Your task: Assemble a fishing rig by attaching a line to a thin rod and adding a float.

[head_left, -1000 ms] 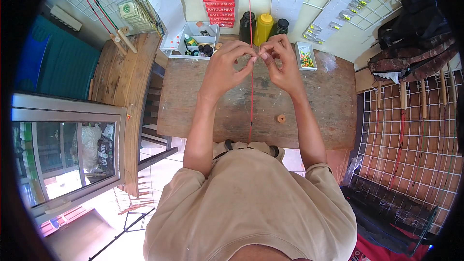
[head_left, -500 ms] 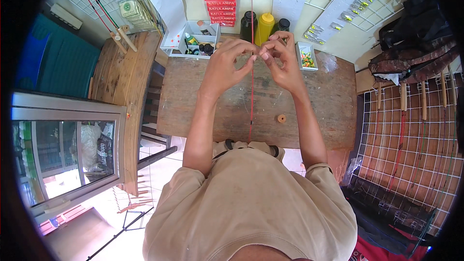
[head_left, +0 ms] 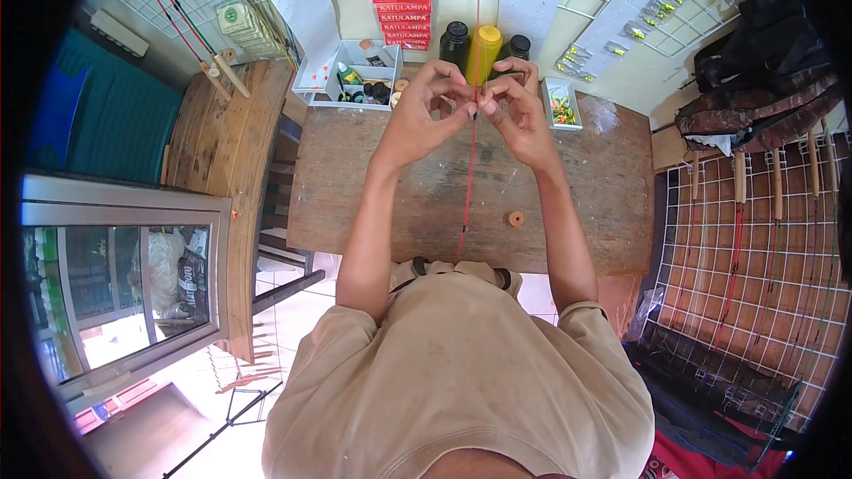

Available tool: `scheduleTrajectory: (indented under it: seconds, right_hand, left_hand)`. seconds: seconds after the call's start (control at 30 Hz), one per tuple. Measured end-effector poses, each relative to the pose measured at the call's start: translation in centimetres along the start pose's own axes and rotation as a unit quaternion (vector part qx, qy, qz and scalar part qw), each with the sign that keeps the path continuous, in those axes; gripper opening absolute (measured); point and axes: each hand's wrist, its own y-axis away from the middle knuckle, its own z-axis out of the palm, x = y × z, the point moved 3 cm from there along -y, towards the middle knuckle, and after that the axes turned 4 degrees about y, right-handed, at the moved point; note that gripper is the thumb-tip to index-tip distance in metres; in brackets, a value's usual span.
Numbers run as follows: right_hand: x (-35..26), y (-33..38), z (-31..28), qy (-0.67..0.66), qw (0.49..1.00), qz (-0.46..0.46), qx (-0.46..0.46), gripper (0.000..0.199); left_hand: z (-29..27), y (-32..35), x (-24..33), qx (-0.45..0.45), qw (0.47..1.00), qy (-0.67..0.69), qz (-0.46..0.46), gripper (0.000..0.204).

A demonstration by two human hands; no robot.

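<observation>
A thin red fishing rod [head_left: 470, 160] with dark bands and a pink tip runs from near my lap up across the table toward the wall. My left hand [head_left: 428, 115] pinches it from one side, thumb and fingertips bent together. From the other side my right hand [head_left: 519, 120] is closed at the same spot, its fingertips almost touching those of the left. Whether a fine thread is also between the fingers is too small to tell. On the wooden table [head_left: 373, 191], a small tan wooden ring [head_left: 516, 219] lies to the right of the rod.
Behind my hands stand a yellow squeeze bottle [head_left: 484, 49] and two dark bottles. A white box [head_left: 355, 89] of small bottles sits at the back left. At the back right are a small tray [head_left: 562, 105] of colourful pieces and a plastic bag [head_left: 603, 115]. Rods hang on the right rack.
The upper part of the rod has swung a little to the right and now leans. Both hands stay closed at it, with the left hand shifted slightly right.
</observation>
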Motion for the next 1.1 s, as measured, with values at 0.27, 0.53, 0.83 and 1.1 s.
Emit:
scheduleTrajectory:
  seconds: [0.27,0.53,0.83,1.1]
  right_hand:
    - [0.1,0.4,0.1,-0.028,1.000,0.004,0.012,0.012]
    - [-1.2,0.4,0.7,-0.012,0.999,0.013,0.035,0.009]
    - [-1.1,0.3,0.8,0.037,0.999,-0.004,0.020,0.007]
    - [-1.9,-0.1,0.7,0.109,0.993,-0.039,-0.025,0.014]
  left_hand:
    - [-0.3,0.1,0.2,-0.010,0.998,-0.061,-0.001,0.017]
    - [0.0,0.5,1.1,0.021,0.995,-0.098,0.019,0.015]
    - [-0.7,0.4,0.9,0.028,0.997,-0.076,-0.009,0.014]
    - [-1.5,0.8,0.0,0.042,0.997,-0.061,-0.011,0.013]
